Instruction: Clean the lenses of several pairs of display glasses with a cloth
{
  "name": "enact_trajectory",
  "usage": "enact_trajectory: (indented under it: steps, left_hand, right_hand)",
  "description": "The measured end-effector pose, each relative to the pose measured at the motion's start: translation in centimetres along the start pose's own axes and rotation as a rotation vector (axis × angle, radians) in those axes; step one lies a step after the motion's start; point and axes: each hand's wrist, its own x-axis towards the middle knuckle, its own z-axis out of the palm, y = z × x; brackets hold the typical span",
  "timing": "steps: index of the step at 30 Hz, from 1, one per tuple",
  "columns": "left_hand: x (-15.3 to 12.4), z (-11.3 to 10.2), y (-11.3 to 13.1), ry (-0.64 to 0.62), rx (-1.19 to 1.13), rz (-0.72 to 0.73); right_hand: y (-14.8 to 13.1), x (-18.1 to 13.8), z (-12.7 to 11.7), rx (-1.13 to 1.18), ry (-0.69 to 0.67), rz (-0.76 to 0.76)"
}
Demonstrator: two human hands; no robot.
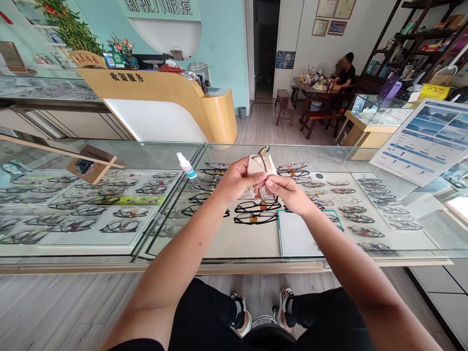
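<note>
Above the glass counter, my two hands meet around a pair of eyeglasses (269, 196). My left hand (239, 181) is closed on a cream cloth (271, 166), which lies against the glasses. Past the cloth's top edge sticks out a curved dark temple arm of the glasses. My right hand (290, 192) pinches the frame from the other side, thumb near the left thumb. Part of the lenses is hidden behind the fingers. To the left, a small white spray bottle (186, 165) with a blue-and-pink label stands on the glass.
Rows of eyeglasses (256, 218) lie inside the glass display case (219, 243). A wooden-framed mirror (91, 163) stands left, a printed sign (424, 141) right. Behind are a wooden cash desk (219, 117) and a person (345, 73) seated at a table.
</note>
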Motion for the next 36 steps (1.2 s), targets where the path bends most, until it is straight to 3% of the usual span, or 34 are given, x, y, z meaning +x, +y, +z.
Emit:
enact_trajectory:
  steps: [13, 20, 29, 36]
  left_hand:
    - [-0.1, 1.5, -1.0, 0.177, 0.017, 0.084]
    - [-0.1, 1.5, -1.2, 0.235, 0.006, 0.037]
    - [0.2, -1.1, 0.4, 0.025, -0.016, -0.031]
    - [0.0, -1.6, 0.9, -0.085, -0.035, -0.067]
  right_hand:
    - [-0.3, 0.1, -0.5, -0.076, -0.02, 0.014]
    - [0.3, 0.1, -0.2, -0.091, -0.052, 0.046]
    - [-0.9, 0.0, -0.8, -0.026, 0.041, 0.066]
    - [-0.9, 0.0, -1.1, 0.012, 0.046, 0.08]
